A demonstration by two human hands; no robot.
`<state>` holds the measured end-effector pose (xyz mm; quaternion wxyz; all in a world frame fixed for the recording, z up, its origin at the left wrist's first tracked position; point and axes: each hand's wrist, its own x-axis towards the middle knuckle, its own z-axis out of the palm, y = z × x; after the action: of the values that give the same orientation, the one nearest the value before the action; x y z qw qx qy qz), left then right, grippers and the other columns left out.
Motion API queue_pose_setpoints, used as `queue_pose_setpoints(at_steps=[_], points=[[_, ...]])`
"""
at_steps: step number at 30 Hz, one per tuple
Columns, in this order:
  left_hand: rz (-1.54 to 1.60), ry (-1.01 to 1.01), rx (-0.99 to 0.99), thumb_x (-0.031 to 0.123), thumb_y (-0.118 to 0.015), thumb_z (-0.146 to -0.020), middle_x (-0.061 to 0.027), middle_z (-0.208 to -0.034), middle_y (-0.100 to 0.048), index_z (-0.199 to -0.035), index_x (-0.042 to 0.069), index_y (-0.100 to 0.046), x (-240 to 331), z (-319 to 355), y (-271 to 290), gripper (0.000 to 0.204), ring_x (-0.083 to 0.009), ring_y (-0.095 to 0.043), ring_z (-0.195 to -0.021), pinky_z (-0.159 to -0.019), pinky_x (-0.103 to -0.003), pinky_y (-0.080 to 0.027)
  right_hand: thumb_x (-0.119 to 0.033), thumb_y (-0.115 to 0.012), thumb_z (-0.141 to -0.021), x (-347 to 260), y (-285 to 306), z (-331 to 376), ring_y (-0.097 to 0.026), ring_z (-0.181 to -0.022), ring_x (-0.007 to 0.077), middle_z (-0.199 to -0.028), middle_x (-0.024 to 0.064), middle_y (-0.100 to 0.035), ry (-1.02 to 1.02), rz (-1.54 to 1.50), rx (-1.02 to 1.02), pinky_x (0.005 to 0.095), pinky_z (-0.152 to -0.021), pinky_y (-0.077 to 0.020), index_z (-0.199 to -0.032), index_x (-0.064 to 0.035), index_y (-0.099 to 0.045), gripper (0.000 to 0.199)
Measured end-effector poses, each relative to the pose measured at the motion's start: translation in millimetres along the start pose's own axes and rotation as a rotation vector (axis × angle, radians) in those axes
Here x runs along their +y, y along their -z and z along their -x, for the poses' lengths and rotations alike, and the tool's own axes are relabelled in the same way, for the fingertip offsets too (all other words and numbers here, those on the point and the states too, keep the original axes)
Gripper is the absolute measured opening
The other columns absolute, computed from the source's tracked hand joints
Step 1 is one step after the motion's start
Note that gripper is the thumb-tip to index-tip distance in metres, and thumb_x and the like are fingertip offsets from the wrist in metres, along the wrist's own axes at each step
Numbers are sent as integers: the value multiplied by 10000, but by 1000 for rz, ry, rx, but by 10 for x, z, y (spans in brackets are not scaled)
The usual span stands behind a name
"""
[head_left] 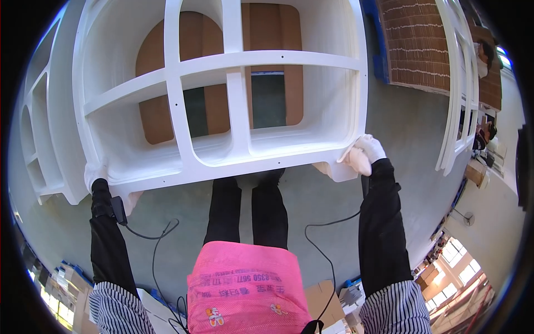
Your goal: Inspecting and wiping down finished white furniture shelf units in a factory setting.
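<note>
A large white moulded shelf frame (239,111) with several rounded openings stands tilted in front of me. My left hand (95,173), in a white glove, is closed on its lower left corner; some of the fingers are hidden by the frame. At the lower right corner my right hand (368,150), also gloved, grips the edge, its pale pinkish finger side curled in. Brown panels show through the frame's openings. Both arms are stretched out, and a dark device (118,210) with a cable is strapped at the left wrist.
Another white frame (53,133) stands close at the left. To the right are stacked brown cardboard sheets (417,44) and more white frames (460,106). Grey floor (322,206) lies around my legs. Cables (318,245) hang beside my pink apron (247,284). Other people are at the far right.
</note>
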<state>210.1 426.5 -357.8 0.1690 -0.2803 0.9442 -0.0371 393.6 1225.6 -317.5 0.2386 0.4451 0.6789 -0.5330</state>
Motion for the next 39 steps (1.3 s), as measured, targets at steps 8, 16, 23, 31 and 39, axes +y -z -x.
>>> queue_pose_setpoints(at_steps=[8,16,23,31,39], points=[[-68,-14,-6,523,-699,-747,-203,-1143,-669,-1160,46,-659,-86,-88,-155,631,-365,-617,-1102,-951,-414,-471,-90,-622,-780,-19,-142,195,-604,-741,133,-812,42,-626,-17,15,118,265,-682,-480,-865,-8,-623,118],[-81,-138,-137,587,-660,-756,-239,-1260,-601,-1254,-23,-583,-252,-580,-444,791,-380,-559,-1189,-1007,-409,-430,-110,-598,-829,466,152,34,-638,-754,148,-846,59,-662,223,1,31,288,-672,-504,-907,-12,-651,136],[147,-48,316,566,-708,-765,-271,-1466,-384,-1455,-55,-288,-499,25,-216,1018,-384,-384,-1356,-1112,-406,-338,-318,-595,-780,763,-781,1863,-672,-914,318,-914,122,-719,249,1317,-207,435,-818,-532,-816,-153,-738,221],[-139,-317,-563,493,-639,-741,-259,-1071,-676,-1087,-49,-667,881,2890,196,643,-371,-633,-1077,-947,-438,-470,-375,-490,-899,2697,-570,3246,-675,-916,315,-919,145,-704,39,793,-379,423,-824,-529,-876,-112,-724,353],[-486,-1003,-1145,661,-567,-798,-112,-653,-623,-845,46,-728,1793,4656,-557,637,-234,-611,-649,-602,-373,-462,-524,-491,-904,3000,869,3281,-693,-787,319,-786,161,-707,-24,498,-433,419,-734,-530,-799,-89,-752,518]])
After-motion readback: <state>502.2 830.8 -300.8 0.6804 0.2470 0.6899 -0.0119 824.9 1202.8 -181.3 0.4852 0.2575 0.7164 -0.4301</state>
